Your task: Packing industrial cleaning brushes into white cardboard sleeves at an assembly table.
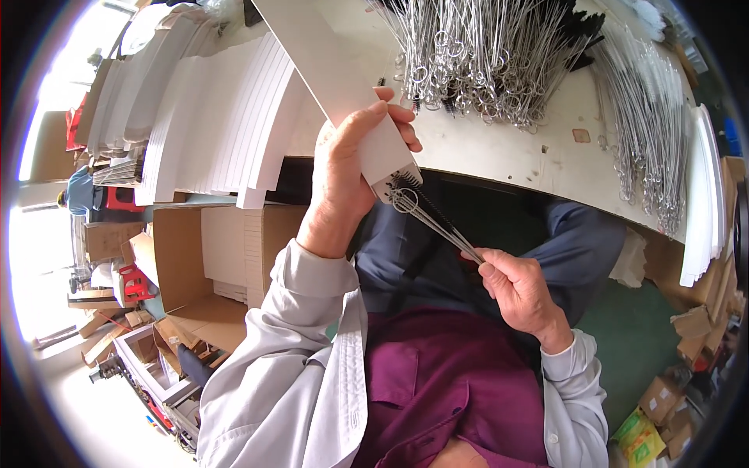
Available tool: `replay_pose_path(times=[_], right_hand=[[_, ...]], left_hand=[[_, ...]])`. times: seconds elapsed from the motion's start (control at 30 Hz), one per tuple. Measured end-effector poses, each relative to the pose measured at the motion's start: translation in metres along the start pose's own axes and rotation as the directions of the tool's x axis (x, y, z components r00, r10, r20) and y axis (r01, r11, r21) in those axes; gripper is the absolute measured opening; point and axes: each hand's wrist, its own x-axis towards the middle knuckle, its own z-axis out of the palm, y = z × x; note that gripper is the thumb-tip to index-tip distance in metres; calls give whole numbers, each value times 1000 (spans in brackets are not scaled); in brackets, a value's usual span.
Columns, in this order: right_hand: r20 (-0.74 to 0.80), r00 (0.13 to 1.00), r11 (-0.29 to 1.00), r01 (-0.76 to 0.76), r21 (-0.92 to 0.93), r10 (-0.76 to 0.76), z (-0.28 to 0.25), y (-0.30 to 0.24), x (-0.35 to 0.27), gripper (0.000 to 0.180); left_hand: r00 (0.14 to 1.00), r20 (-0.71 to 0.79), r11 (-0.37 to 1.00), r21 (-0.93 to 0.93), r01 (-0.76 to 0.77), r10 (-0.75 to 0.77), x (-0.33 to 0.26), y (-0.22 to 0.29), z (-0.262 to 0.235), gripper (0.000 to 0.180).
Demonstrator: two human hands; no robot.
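My left hand is wrapped round a long, narrow white box, whose near end is open and tilts down toward me. Thin wire brushes with looped ends and a black bristle head sit at that opening, their tips partly inside the box. My right hand pinches the other ends of these brushes between thumb and fingers, below and to the right of the box. How far the brushes reach into the box is hidden. Beyond my hands, a large heap of wire brushes with ring ends lies on the table.
Stacked white boxes fill the table's left side. More wire brushes lie at the right, beside white boxes at the edge. An open cardboard carton stands at my left, with red stools farther off.
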Motion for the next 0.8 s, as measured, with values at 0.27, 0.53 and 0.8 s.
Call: replay_pose_path(times=[0.27, 0.53, 0.8], right_hand=[[-55, 995, 996, -83, 25, 85, -6, 0, 5, 21], [-96, 991, 995, -96, 3, 96, 1, -8, 27, 12], [-66, 998, 987, -13, -159, 3, -21, -11, 37, 20]], left_hand=[[998, -56, 999, -47, -8, 5, -14, -10, 17, 34], [989, -93, 991, -86, 107, -115, -38, -54, 40, 32], [990, -105, 989, -131, 75, -89, -34, -54, 40, 37]])
